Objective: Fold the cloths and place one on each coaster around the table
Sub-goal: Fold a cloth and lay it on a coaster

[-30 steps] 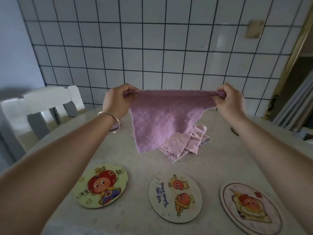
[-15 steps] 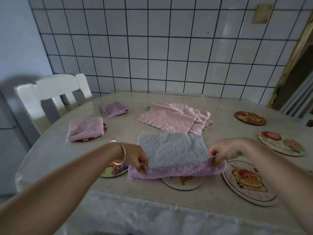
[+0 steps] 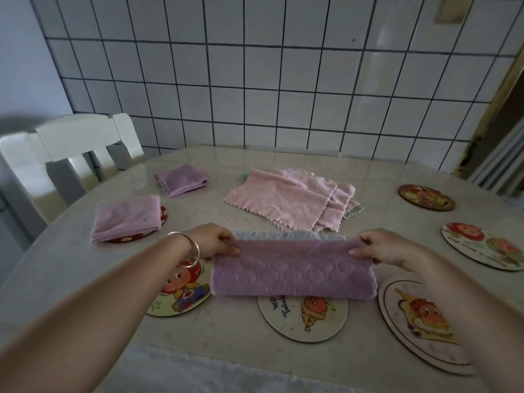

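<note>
A purple cloth (image 3: 293, 269) lies folded in half on the table in front of me, its grey underside showing along the far edge. My left hand (image 3: 214, 241) pinches its far left corner and my right hand (image 3: 382, 246) pinches its far right corner. The cloth partly covers the middle coaster (image 3: 303, 316). To its left is a cartoon coaster (image 3: 181, 290), to its right a third coaster (image 3: 419, 321). A folded pink cloth (image 3: 126, 218) sits on a red coaster (image 3: 163, 218) at left. Another folded purple cloth (image 3: 180, 180) lies beyond. A pile of unfolded pink cloths (image 3: 289, 204) is in the middle.
Two more coasters lie at right: a dark coaster (image 3: 425, 197) and a pale coaster (image 3: 482, 243). A white chair (image 3: 71, 148) stands at the table's left. A tiled wall runs behind the table (image 3: 255, 336), and a door frame (image 3: 493, 100) stands at right.
The cloth came down from mid-air onto the table. Both hands then carried its near edge forward over the far half, folding it in two.
</note>
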